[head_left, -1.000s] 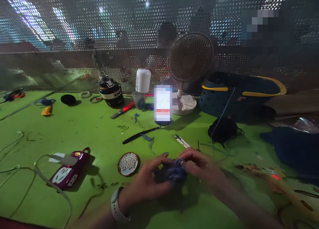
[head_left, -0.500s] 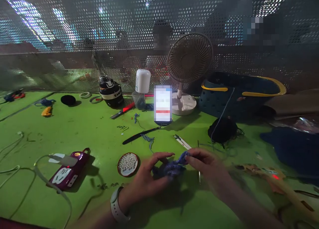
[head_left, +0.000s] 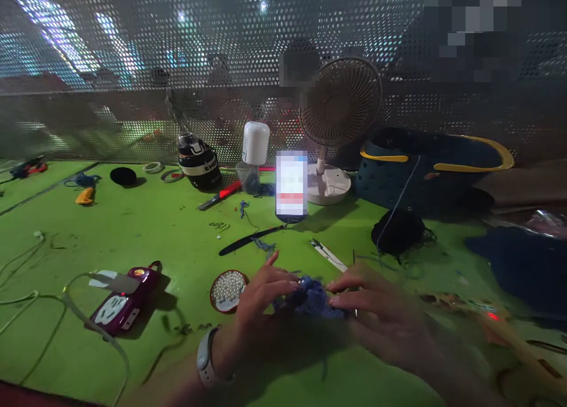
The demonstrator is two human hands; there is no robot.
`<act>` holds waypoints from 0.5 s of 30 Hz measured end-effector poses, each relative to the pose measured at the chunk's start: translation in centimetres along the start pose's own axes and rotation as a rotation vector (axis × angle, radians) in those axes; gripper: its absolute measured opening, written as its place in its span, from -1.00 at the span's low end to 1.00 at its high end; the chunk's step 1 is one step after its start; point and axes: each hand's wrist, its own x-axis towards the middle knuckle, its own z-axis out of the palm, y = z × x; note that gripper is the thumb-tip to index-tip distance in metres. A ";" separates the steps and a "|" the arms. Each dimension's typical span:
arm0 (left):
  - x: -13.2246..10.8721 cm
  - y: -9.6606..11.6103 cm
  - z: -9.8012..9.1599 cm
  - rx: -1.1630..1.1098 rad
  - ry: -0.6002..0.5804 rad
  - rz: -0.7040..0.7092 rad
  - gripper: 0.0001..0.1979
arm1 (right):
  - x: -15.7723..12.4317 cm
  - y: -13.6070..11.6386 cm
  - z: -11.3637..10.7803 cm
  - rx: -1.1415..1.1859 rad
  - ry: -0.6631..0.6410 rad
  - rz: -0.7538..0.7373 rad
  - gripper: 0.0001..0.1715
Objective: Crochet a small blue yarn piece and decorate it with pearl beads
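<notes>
A crumpled blue-purple piece of yarn work (head_left: 312,299) is held between both hands, low over the green table (head_left: 177,241). My left hand (head_left: 263,295), with a pale band on its wrist, grips its left side; the thumb is mostly hidden. On the other side my right hand (head_left: 376,306) closes its fingertips on the edge of the piece. A thin metal tip shows beside the right fingers; what it belongs to is hidden. Just left of my left hand stands a round dish of pearl-like beads (head_left: 228,290). White thread snips (head_left: 328,255) lie beyond my right hand.
A phone (head_left: 291,185) stands upright before a fan (head_left: 341,103). Behind are a black bottle (head_left: 199,165) and a dark blue basket (head_left: 398,179). A dark yarn ball (head_left: 398,233) lies on the right, a purple power strip (head_left: 128,298) with cables on the left.
The right fingers have shifted from pinching a raised top bit to holding the right side. The yarn piece now looks wider and flatter. The left fingers have moved over its left edge.
</notes>
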 end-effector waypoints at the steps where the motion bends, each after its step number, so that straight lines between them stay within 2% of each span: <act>1: 0.0 0.0 0.0 0.010 -0.008 0.011 -0.68 | 0.0 0.0 0.0 -0.021 -0.011 -0.007 -0.58; 5: -0.1 0.0 -0.2 0.078 -0.055 0.021 -0.66 | -0.2 0.0 0.1 -0.045 -0.031 0.004 -0.62; 11: -0.6 -0.1 -0.2 0.097 -0.159 -0.018 -0.69 | -0.6 0.0 0.5 0.080 -0.038 0.152 -0.71; 15: -0.7 -0.2 -0.3 0.069 -0.192 -0.029 -0.70 | -0.7 -0.1 0.6 0.115 -0.086 0.205 -0.67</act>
